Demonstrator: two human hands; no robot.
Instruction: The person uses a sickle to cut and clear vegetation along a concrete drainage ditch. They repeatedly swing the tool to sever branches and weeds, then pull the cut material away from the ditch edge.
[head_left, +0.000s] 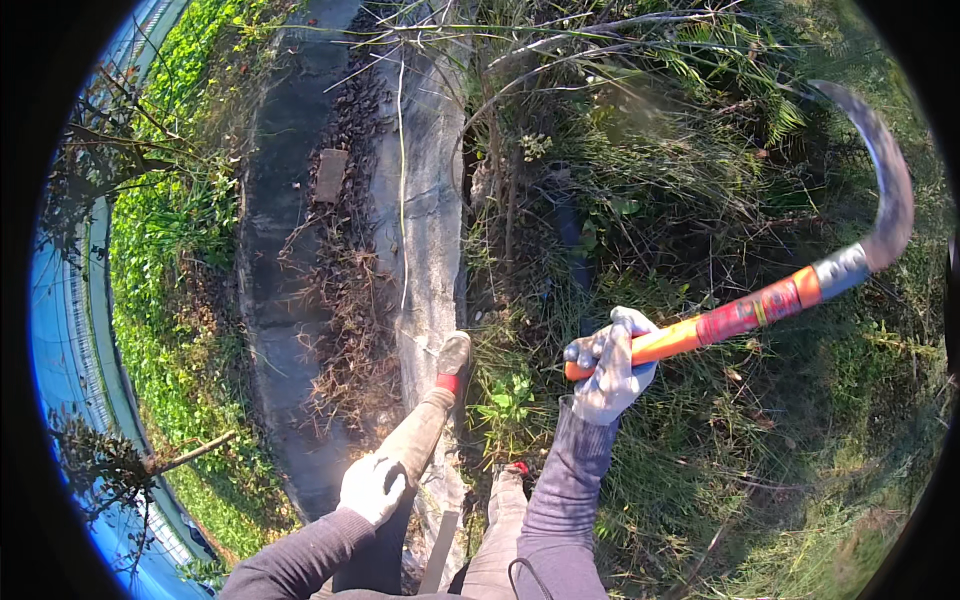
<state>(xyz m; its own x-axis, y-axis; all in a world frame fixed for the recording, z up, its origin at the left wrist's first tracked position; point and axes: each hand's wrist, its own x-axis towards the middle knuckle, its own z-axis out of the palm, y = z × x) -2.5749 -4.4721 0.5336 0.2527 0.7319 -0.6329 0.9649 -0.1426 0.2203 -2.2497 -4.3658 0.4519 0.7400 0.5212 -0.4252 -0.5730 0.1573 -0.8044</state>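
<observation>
My right hand (615, 367), in a pale work glove, is closed around the orange handle of a sickle (750, 309). The tool is raised out to the right, its curved metal blade (892, 180) bending up and back to the left over the brush. My left hand (373, 487), gloved in white, is by my left thigh, its fingers loosely curled; whether they hold anything is not plain. One shoe (454, 352) stands on the concrete edge, while the other foot is mostly hidden near the weeds.
Thin bare branches (555, 45) arch over the concrete ledge (431, 247) ahead. Dry leaves and a brick (331, 175) lie in the concrete channel (289, 285). Leafy vines (180, 300) cover the left bank. Dense grass (712, 465) and ferns (784, 120) fill the right side.
</observation>
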